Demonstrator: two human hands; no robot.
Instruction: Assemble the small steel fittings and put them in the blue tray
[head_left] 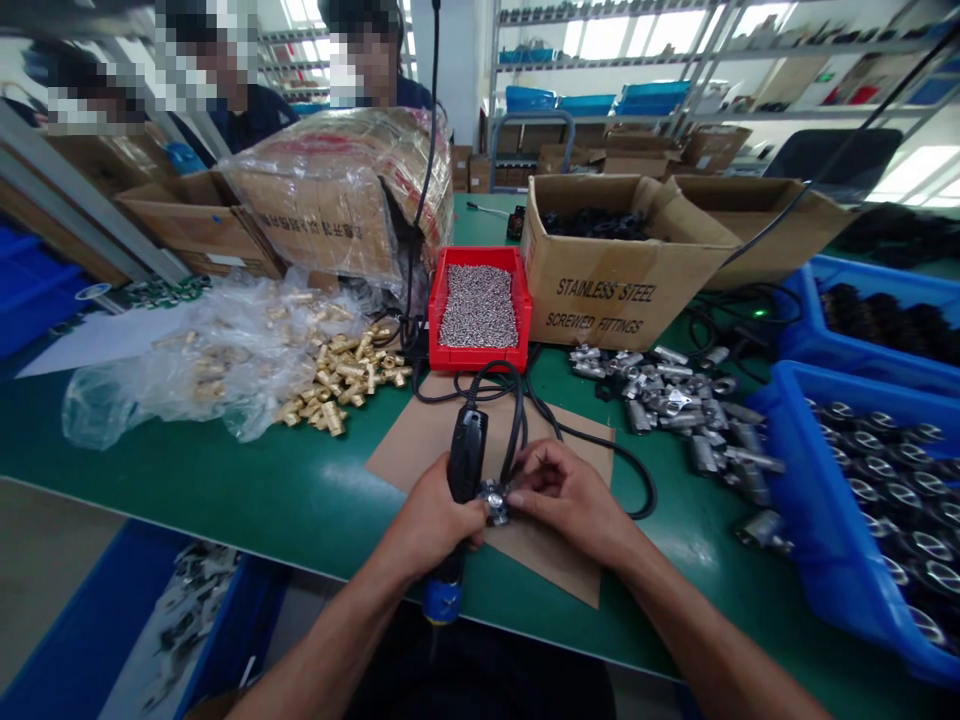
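Observation:
My left hand (442, 515) is wrapped round a black electric screwdriver (466, 450) with a blue collar, its tip pointing down toward me past the table edge. The thumb of that hand also presses on a small silver metal fitting (494, 502). My right hand (551, 490) touches the fitting from the right, thumb and fingers drawn together; whether a small part lies between them is too small to tell. Beneath both hands lies a sheet of brown cardboard (405, 440) on the green table (315, 510).
A red bin (480, 358) of small metal pieces stands ahead. Brass fittings (352, 370) lie left, steel fittings (675, 400) right. Blue crates (795, 480) and a cardboard box (615, 290) flank them. A black cable (600, 438) loops over the cardboard. People are across the table.

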